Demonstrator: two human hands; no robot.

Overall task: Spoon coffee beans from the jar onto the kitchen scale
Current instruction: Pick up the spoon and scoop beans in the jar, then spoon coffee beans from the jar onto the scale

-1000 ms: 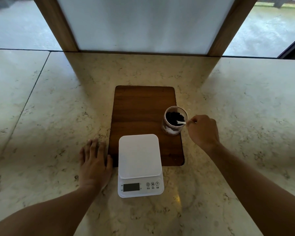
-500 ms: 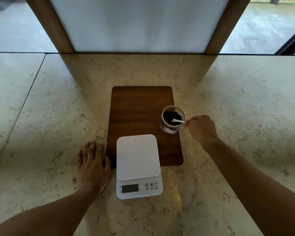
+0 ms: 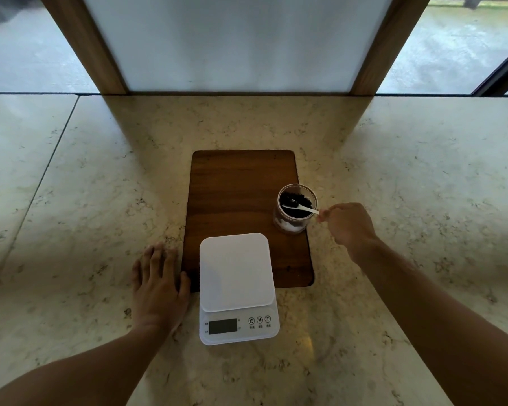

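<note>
Taking the kitchen scale (image 3: 237,288) as the landmark: it sits nearest the person, its front half on the marble counter (image 3: 71,200) and its back half overlapping the near edge of a dark wooden board (image 3: 241,189). The weighing plate is bare, so no beans have reached it yet. The display is dark and blank; three round buttons to its right read a power symbol, "M" and "T", and the tiny print beneath them is too small to read. No brand shows.

Just left of the scale, the left hand (image 3: 159,288) lies flat on the counter, fingers spread and holding nothing, its thumb touching the board's corner.

Behind the scale and to its right, on the board's right edge, stands the open glass jar (image 3: 295,209) with dark coffee beans (image 3: 294,199) inside. A small white spoon (image 3: 300,208) lies in it, bowl down among the beans, handle running out over the rim toward the right. The right hand (image 3: 348,227), further right again, has its fingertips (image 3: 322,214) pinched together on the handle's end.

That hand is plainly the nearer one. The load must likely lift clear of the rim, then travel toward the person and slightly left to the plate; tipping on the way could scatter beans onto the board.
</note>
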